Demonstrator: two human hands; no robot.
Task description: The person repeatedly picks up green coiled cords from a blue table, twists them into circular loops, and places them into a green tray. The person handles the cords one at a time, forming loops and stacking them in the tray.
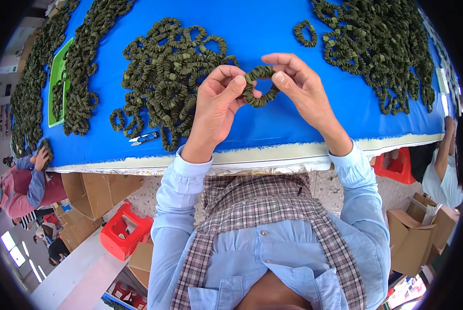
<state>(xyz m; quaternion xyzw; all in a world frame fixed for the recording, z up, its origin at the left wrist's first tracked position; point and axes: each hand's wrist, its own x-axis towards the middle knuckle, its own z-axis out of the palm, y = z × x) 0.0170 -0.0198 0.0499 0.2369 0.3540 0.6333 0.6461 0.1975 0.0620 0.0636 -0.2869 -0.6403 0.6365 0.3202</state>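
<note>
A green scrunchie (258, 102) sits between both thumbs. Left hand (215, 101) pinches it; right hand (308, 90), forefinger raised, touches it, grip unclear.

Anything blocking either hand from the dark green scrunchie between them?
Nothing visible. The left hand holds the dark green scrunchie by its left side; the right hand has its thumb at the right edge. The snips lie off to the left.
</note>
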